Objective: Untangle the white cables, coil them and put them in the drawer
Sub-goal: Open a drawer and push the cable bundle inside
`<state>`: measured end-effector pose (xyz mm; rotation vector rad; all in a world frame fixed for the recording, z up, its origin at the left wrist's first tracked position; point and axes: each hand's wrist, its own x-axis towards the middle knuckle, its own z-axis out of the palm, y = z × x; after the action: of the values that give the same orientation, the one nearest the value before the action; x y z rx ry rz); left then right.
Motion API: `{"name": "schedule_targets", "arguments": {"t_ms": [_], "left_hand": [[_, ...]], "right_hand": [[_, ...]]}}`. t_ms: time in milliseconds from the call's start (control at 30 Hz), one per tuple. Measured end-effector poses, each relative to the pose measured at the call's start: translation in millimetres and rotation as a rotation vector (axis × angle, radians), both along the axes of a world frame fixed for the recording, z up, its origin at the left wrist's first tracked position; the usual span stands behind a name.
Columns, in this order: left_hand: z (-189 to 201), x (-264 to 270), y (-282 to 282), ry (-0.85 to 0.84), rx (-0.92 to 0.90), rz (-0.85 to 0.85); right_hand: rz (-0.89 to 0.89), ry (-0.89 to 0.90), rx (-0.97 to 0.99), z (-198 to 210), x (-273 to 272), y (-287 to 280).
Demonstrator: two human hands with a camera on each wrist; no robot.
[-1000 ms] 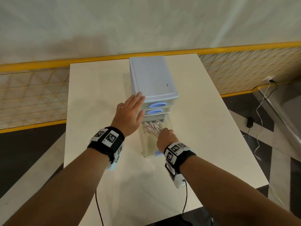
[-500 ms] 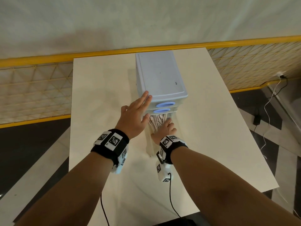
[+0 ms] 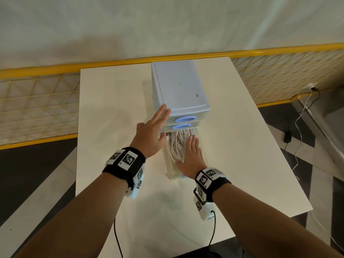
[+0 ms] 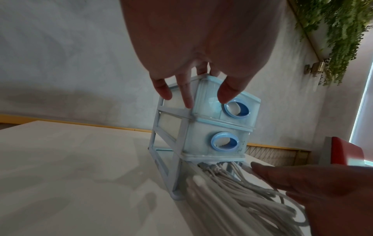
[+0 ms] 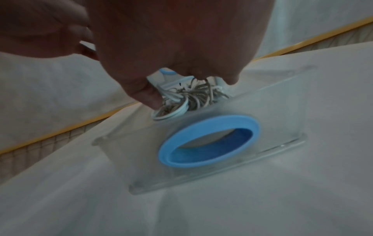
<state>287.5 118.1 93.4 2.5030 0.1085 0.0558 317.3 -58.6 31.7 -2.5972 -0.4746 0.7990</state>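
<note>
Table (image 3: 115, 108) carries the small drawer unit (image 3: 178, 86), whose two upper drawers sit closed while the bottom drawer (image 3: 172, 172) is pulled out toward the person. White cables (image 3: 176, 144) lie bundled inside that open drawer, some ends reaching back under the unit's frame, so untangling, coiling and placing look done, judging by how they lie. What seems left is to settle the bundle and push the drawer in. Left hand (image 3: 151, 132) rests flat, fingers straight, against the unit's near left corner, apparently bracing it. Right hand (image 3: 191, 157) lies flat with straight fingers on top of the cables, pressing them down rather than gripping them. Blue ring pull (image 5: 209, 141) on the drawer front is untouched.
</note>
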Motion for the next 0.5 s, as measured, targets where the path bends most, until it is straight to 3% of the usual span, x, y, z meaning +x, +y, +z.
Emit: {"name": "schedule_targets", "arguments": {"t_ms": [367,500], "left_hand": [[-1,0,-3,0.053,-0.066,0.031],[1,-1,-5,0.056,-0.097,0.04]], "right_hand": [[0.003,0.178,-0.054,-4,37,11],[-0.015,0.166,0.091,6,34,5]]}}
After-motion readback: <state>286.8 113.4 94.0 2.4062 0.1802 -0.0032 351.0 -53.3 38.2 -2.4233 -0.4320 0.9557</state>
